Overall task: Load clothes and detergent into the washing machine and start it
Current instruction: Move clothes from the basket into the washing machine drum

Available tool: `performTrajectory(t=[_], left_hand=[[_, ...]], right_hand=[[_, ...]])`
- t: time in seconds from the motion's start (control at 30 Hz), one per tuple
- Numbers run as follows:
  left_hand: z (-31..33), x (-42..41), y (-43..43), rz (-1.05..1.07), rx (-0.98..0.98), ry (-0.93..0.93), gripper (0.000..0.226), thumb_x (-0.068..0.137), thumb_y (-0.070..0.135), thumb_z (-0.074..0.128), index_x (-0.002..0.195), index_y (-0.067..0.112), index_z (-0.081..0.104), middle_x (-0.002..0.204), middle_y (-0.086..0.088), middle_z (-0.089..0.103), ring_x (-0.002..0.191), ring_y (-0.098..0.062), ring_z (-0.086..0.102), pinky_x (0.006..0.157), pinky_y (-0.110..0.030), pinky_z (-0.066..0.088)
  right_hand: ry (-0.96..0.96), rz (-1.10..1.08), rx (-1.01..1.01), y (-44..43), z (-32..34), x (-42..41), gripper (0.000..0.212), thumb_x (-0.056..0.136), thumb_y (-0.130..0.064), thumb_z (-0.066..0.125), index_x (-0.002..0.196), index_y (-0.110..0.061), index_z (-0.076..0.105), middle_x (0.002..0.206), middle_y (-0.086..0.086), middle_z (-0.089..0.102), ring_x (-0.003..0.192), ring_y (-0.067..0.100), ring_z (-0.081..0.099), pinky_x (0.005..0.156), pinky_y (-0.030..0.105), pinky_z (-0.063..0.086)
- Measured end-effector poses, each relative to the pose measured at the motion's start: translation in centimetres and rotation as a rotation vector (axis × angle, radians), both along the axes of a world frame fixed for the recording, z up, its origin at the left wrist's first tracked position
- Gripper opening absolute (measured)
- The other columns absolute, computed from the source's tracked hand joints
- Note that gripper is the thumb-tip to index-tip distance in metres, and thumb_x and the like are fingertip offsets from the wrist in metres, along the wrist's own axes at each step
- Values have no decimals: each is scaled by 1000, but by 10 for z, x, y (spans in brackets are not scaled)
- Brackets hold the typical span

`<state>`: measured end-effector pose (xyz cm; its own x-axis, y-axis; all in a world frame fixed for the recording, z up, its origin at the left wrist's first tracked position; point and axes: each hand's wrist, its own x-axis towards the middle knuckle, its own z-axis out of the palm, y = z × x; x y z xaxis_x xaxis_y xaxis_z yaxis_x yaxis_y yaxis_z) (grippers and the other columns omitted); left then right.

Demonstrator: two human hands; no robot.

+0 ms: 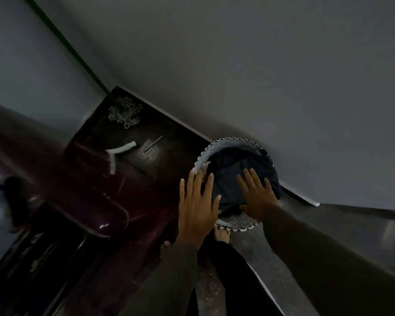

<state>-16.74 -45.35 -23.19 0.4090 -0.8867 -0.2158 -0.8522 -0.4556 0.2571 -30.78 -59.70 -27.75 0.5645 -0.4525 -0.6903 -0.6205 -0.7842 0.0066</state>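
Note:
A round woven laundry basket point(228, 143) with a scalloped pale rim stands on the floor by the wall, filled with dark clothes point(228, 169). My left hand point(197, 201) hovers over the basket's near left rim, fingers spread, holding nothing. My right hand point(257, 195) lies flat on the dark clothes with its fingers apart. Both arms wear dark olive sleeves. The dark maroon washing machine point(82, 190) fills the left side, its top and lid blurred and dim.
A mop with a green handle point(66, 45) and a pale stringy head point(124, 111) leans in the corner behind the machine. A white hose piece point(121, 152) lies on the dark floor. Grey walls close in behind and right. My bare foot point(221, 233) is below the basket.

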Motion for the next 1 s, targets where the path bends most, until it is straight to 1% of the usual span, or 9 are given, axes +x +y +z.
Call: performTrajectory(t=[0.13, 0.23, 0.33, 0.4, 0.47, 0.57, 0.8, 0.9, 1.0], left_hand=[[-64, -6, -7, -49, 1, -10, 57, 102, 48, 34, 147, 16, 45, 152, -16, 43, 146, -34, 31, 118, -54, 21], [-93, -5, -8, -80, 58, -39, 60, 99, 50, 31, 147, 17, 44, 150, -14, 45, 145, -33, 33, 118, -55, 26], [-111, -2, -8, -70, 73, -26, 60, 98, 49, 31, 147, 18, 44, 149, -13, 46, 145, -33, 33, 118, -54, 28], [-118, 0, -6, -66, 84, -8, 59, 98, 49, 30, 147, 19, 43, 149, -13, 46, 146, -33, 32, 119, -54, 27], [-123, 3, -4, -62, 87, 5, 60, 97, 49, 29, 148, 19, 42, 149, -12, 45, 147, -33, 30, 119, -54, 26], [-120, 7, -3, -51, 113, 38, 63, 97, 50, 25, 149, 18, 41, 149, -13, 45, 146, -33, 30, 118, -55, 28], [-91, 0, -8, -26, 7, 185, 88, 89, 78, 29, 155, 19, 29, 151, -11, 43, 146, -33, 29, 119, -54, 21], [-66, -2, -17, -16, 32, 226, 113, 70, 95, 32, 159, 30, 4, 160, -10, 26, 150, -35, 18, 120, -59, 18], [-29, -7, -26, 33, 75, 348, 129, 55, 95, 44, 151, 41, -22, 165, -7, 4, 152, -31, 5, 122, -54, 10]], right_hand=[[89, 113, -132, -36, -62, 8, 112, 89, -49, 64, 151, -18, -24, 158, 19, -27, 147, 41, -21, 117, 64, 8], [185, 138, -215, -50, -95, 14, 95, 97, -44, 51, 150, -23, -25, 157, 26, -25, 145, 50, -13, 114, 68, 11], [286, 116, -222, -61, -125, 17, 86, 103, -39, 42, 146, -32, -31, 156, 36, -13, 136, 51, 29, 101, 56, 36], [315, 78, -189, -65, -133, 16, 83, 104, -29, 41, 147, -36, -30, 153, 39, 15, 120, 41, 50, 88, 43, 45], [292, 92, -145, -65, -132, 12, 75, 103, -20, 39, 155, -27, -14, 139, 24, 48, 114, 34, 58, 86, 39, 47], [219, 103, -103, -61, -108, 10, 47, 103, -16, 39, 149, -14, 34, 132, 11, 59, 119, 31, 58, 92, 39, 49], [-410, -398, 58, -24, 7, -3, 50, 73, -8, 47, 115, -24, 71, 103, 13, 72, 97, 35, 66, 76, 41, 54], [-752, -495, 28, -8, 66, -8, 56, 57, -1, 45, 99, -20, 77, 88, 1, 76, 82, 17, 63, 73, 18, 49], [-861, -663, 108, 5, 128, -10, 58, 59, 1, 45, 95, -32, 76, 82, -32, 66, 89, 4, 62, 74, -4, 35]])
